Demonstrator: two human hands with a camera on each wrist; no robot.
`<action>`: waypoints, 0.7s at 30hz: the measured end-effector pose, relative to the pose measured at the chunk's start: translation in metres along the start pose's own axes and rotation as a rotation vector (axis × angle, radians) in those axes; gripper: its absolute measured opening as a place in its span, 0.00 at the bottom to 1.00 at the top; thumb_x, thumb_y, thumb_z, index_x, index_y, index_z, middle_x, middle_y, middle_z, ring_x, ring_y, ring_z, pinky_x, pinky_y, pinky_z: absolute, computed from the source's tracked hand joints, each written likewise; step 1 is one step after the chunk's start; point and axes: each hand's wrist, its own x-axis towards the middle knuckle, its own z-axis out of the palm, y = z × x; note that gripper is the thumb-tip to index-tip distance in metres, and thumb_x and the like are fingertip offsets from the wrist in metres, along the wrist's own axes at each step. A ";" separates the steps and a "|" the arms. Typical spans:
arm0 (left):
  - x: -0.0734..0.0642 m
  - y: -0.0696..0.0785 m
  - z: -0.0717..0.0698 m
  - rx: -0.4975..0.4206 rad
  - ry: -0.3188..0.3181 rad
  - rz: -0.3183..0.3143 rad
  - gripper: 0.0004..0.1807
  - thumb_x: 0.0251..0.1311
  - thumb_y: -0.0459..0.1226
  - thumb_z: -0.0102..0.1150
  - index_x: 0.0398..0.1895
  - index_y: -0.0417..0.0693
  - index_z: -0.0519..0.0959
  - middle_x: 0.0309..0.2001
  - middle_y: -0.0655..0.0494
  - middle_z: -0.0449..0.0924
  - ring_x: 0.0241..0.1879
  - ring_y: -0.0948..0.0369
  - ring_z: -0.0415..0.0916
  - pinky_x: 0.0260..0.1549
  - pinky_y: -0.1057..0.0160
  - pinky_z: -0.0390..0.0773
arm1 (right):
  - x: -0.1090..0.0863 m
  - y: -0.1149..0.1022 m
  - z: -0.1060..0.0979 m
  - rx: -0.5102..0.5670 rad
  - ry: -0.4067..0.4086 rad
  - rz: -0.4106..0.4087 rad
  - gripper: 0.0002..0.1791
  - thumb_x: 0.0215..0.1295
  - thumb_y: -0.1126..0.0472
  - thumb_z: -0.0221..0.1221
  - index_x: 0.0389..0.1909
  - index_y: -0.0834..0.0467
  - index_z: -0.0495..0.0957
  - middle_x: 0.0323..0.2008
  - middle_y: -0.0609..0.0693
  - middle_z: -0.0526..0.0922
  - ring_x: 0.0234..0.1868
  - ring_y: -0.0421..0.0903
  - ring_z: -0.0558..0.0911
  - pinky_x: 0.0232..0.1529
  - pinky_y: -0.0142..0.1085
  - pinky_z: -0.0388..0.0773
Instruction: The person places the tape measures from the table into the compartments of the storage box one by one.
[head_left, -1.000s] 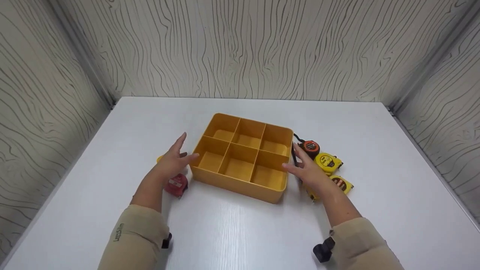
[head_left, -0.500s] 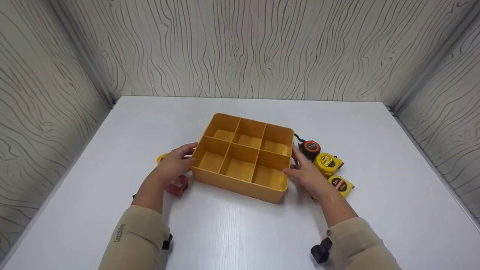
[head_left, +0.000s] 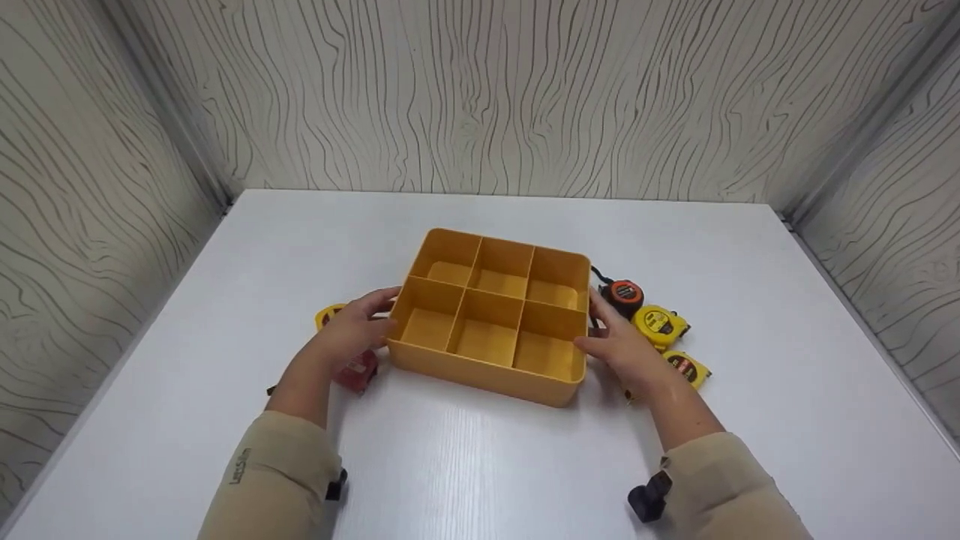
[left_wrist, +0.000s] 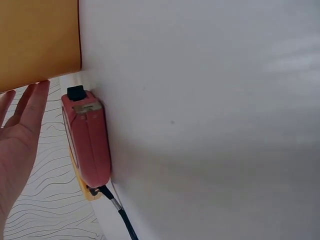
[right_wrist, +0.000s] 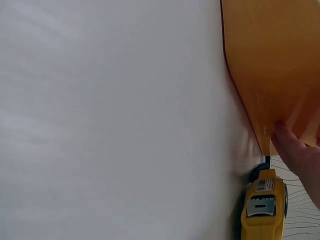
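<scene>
A mustard-yellow divided organizer box lies in the middle of the white table, its six-part grid seen from above with bare compartments. My left hand touches its left side, fingers stretched along the wall and thumb at the near corner. On the opposite side my right hand presses its fingertips against the wall, thumb by the rim. Beneath the left hand lies a red tape measure with a black strap, and a yellow tape measure is partly hidden behind. Close under the right hand sits another yellow tape measure.
Right of the box stand an orange-and-black tape measure, a yellow one and a further yellow one. The white table is bounded by wood-grain patterned panels at the back and both sides.
Both hands have closed in from beside the box to touch its sides. The box has shifted slightly right and turned a little, its near edge now lying more level.
</scene>
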 end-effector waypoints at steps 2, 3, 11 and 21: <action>0.000 0.000 0.000 -0.008 -0.011 0.003 0.28 0.58 0.40 0.55 0.59 0.80 0.64 0.59 0.66 0.64 0.55 0.59 0.69 0.52 0.52 0.71 | 0.001 0.001 -0.001 0.029 -0.013 -0.005 0.46 0.59 0.64 0.58 0.70 0.36 0.42 0.70 0.48 0.48 0.62 0.53 0.65 0.60 0.45 0.64; 0.000 -0.001 0.000 -0.011 -0.014 0.003 0.28 0.58 0.40 0.55 0.59 0.80 0.64 0.59 0.66 0.64 0.55 0.59 0.69 0.52 0.52 0.71 | 0.002 0.001 -0.001 0.040 -0.020 -0.008 0.46 0.59 0.65 0.57 0.70 0.36 0.42 0.70 0.48 0.48 0.62 0.53 0.65 0.60 0.45 0.64; 0.001 -0.001 0.003 -0.031 -0.025 0.010 0.29 0.59 0.42 0.56 0.60 0.82 0.62 0.61 0.67 0.63 0.57 0.58 0.67 0.53 0.50 0.70 | 0.002 0.001 -0.009 0.011 -0.043 0.021 0.48 0.56 0.60 0.62 0.70 0.34 0.43 0.70 0.47 0.48 0.63 0.53 0.63 0.60 0.46 0.64; 0.002 -0.001 0.010 -0.081 -0.013 -0.026 0.29 0.56 0.49 0.59 0.59 0.83 0.62 0.60 0.73 0.63 0.53 0.59 0.70 0.52 0.48 0.70 | 0.001 0.003 -0.018 -0.052 -0.086 -0.024 0.47 0.57 0.61 0.61 0.70 0.36 0.43 0.69 0.50 0.51 0.63 0.54 0.64 0.54 0.43 0.71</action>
